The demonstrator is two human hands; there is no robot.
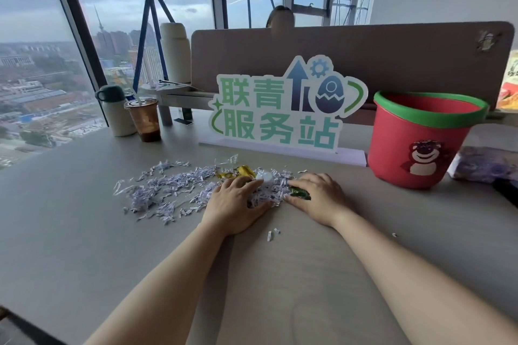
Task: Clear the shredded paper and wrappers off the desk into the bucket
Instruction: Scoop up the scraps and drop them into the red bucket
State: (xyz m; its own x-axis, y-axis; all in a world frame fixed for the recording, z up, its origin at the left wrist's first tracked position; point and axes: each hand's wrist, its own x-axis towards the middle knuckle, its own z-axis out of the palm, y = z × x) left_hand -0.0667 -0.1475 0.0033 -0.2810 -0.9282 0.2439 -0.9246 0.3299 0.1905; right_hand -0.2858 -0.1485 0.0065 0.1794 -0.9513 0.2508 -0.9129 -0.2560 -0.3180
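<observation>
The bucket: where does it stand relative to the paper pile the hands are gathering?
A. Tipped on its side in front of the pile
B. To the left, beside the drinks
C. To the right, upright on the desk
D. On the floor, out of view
C: the red bucket with a green rim stands upright on the desk, right of the shredded paper that the left hand and right hand press together.

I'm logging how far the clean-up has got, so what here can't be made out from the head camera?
- Inside of the bucket: its near wall hides the bottom, so its contents are unknown.
- Shredded paper under the left hand and right hand: covered; the grip is unclear.
- Green wrapper: partly under the right hand.
- Purple object: cut off by the right edge.
</observation>
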